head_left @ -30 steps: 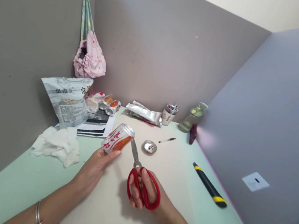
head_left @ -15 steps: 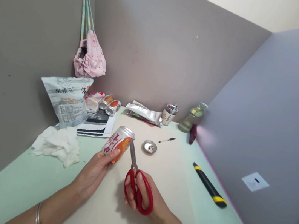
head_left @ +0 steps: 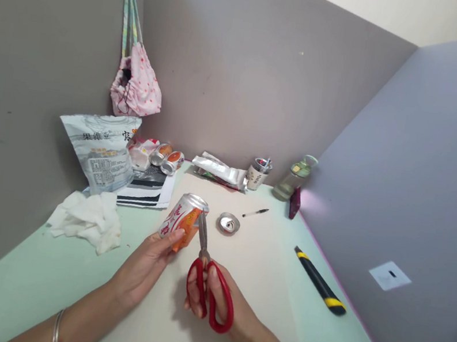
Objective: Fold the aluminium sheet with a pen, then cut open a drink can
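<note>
My left hand is closed round the lower part of a silver, white and orange drink can, tilted above the board. A cut edge shows on the can's right side. My right hand grips red-handled scissors, fingers through the loops. Their blades point up and away from me and meet the can's right side, with the handles a little apart. Just right of the can, a cut-off can end lies on the beige board. A pen rests beyond it.
A black and yellow utility knife lies at right. Crumpled white tissue and a standing snack bag are at left. Two cans, a silver packet, a pen cup, a bottle and a phone line the back.
The scissor handles have spread slightly wider and the blades have shifted a little on the can's right side. The can has turned slightly, and more of its orange side shows.
</note>
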The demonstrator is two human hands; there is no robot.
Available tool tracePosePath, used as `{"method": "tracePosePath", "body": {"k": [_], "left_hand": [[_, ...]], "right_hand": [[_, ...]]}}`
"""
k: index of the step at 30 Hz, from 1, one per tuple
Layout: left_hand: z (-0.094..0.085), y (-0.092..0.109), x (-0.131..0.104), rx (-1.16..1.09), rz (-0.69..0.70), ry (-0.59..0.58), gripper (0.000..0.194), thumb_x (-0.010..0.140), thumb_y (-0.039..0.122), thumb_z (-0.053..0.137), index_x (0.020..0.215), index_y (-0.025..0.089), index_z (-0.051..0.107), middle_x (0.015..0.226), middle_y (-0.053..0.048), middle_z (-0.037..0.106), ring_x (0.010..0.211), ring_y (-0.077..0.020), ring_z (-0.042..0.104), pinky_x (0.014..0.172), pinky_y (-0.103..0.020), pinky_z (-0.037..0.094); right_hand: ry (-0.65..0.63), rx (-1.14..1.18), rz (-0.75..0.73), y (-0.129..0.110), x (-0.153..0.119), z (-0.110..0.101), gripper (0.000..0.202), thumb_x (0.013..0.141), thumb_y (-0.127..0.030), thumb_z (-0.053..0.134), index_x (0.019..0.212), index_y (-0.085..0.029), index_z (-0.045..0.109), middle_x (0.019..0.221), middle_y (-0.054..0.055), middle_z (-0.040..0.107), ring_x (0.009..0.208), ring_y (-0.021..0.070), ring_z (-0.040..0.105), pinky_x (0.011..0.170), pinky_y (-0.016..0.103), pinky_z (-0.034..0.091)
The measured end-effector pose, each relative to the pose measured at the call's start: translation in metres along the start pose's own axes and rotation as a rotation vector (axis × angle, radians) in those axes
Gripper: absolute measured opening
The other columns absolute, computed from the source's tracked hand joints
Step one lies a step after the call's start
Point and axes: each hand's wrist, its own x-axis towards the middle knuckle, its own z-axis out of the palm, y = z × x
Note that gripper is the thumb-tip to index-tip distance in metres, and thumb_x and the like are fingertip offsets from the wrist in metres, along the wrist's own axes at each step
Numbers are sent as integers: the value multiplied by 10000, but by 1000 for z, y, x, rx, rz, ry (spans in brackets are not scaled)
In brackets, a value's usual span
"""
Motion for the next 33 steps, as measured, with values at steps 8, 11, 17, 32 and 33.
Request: {"method": "tracePosePath", "body": {"k": [8,11,17,32,33], "left_hand": [[-4,3,5,-1,32,5,318,863,338,737,1128,162,735,1099,-88,758,1096,-239,644,1016,-330,427],[-5,4,5,0,38,2,309,873,330,727,1137,170,731,1117,-81,756,1118,-236,637,1021,-325,425],[-5,5,4,1,30,-8,255,877,324,720,1063,154,758,1095,-87,765,1038,-222,663,980,-316,457],[-14,6,11,-4,67,48,291,875,315,722,1135,186,744,1207,-69,737,1199,-262,602,1066,-366,422],[-13,7,11,-6,64,46,285,873,313,723,1128,188,747,1202,-69,740,1193,-262,607,1062,-368,428]], "right_hand": [[-42,36,25,-2,-2,-2,539,966,-661,435,890,-141,554,614,-40,499,469,75,435,663,327,517],[-58,33,33,-5,-3,-2,564,947,-693,430,896,-145,554,625,-35,496,509,91,440,720,353,515],[-90,60,9,-7,-4,-3,588,952,-704,392,907,-141,557,705,-16,493,575,99,427,813,377,485],[-187,270,125,-8,-2,-9,694,923,-768,340,864,-123,591,646,-15,503,501,91,429,718,352,496],[-204,299,131,-8,-1,-9,710,919,-778,325,871,-122,593,643,-17,502,491,89,425,707,349,498]]}}
